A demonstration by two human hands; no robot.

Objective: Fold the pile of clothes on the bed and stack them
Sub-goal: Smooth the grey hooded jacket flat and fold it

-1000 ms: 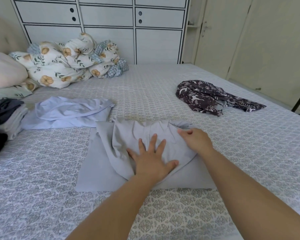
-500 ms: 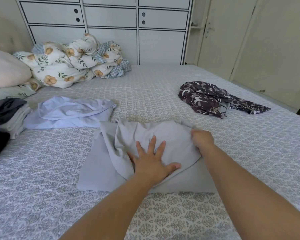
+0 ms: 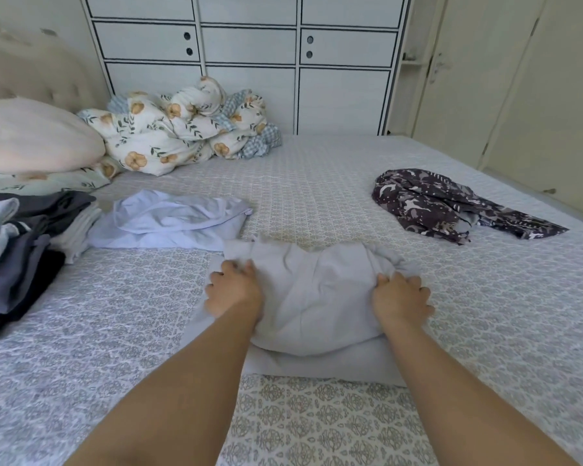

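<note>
A pale grey garment (image 3: 313,297) lies partly folded on the patterned bed (image 3: 122,324) in front of me. My left hand (image 3: 233,290) grips its left edge with curled fingers. At the right edge, my right hand (image 3: 401,297) grips the cloth the same way. An unfolded light blue garment (image 3: 169,220) lies further back on the left. A dark patterned garment (image 3: 445,203) lies crumpled at the right. A stack of folded dark and light clothes (image 3: 21,250) sits at the far left.
A pink pillow (image 3: 31,136) and a bunched floral duvet (image 3: 182,126) lie at the head of the bed. White cabinets (image 3: 249,62) stand behind it, and cream wardrobe doors (image 3: 519,95) line the right side.
My left hand has left the middle of the grey garment and moved to its left edge. My right hand now grips the right edge. The upper layer has bunched up between them.
</note>
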